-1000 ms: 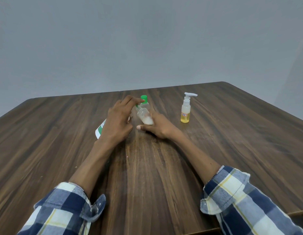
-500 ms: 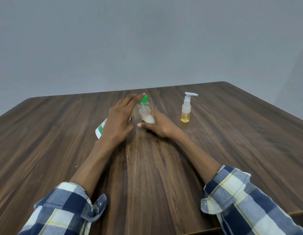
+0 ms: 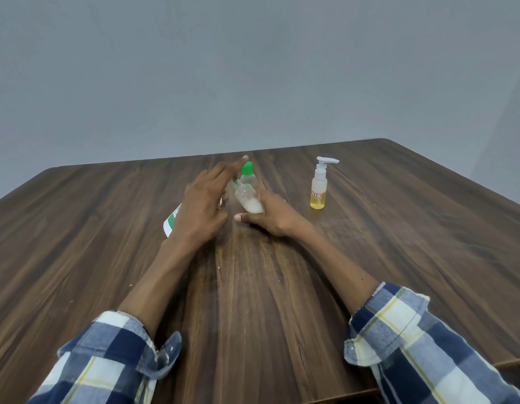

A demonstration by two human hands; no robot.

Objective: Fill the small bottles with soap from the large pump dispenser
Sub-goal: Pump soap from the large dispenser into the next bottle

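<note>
My right hand (image 3: 270, 217) grips a small clear bottle (image 3: 248, 199), tilted to the left, with white soap in its lower end. My left hand (image 3: 202, 208) lies over the large pump dispenser (image 3: 172, 221) and hides most of it; only a white and green part shows at the hand's lower left. A green nozzle tip (image 3: 235, 180) meets the small bottle's mouth. My left fingers are stretched out and the index finger is raised. A second small bottle with a green cap (image 3: 247, 174) stands just behind.
A small pump bottle with yellow liquid (image 3: 318, 189) stands to the right of my right hand. The dark wooden table (image 3: 78, 258) ends at a far edge near a grey wall, with a corner at the right rear.
My left fingers have risen from the pump, the index finger now pointing up. The small bottle in my right hand has stayed where it was.
</note>
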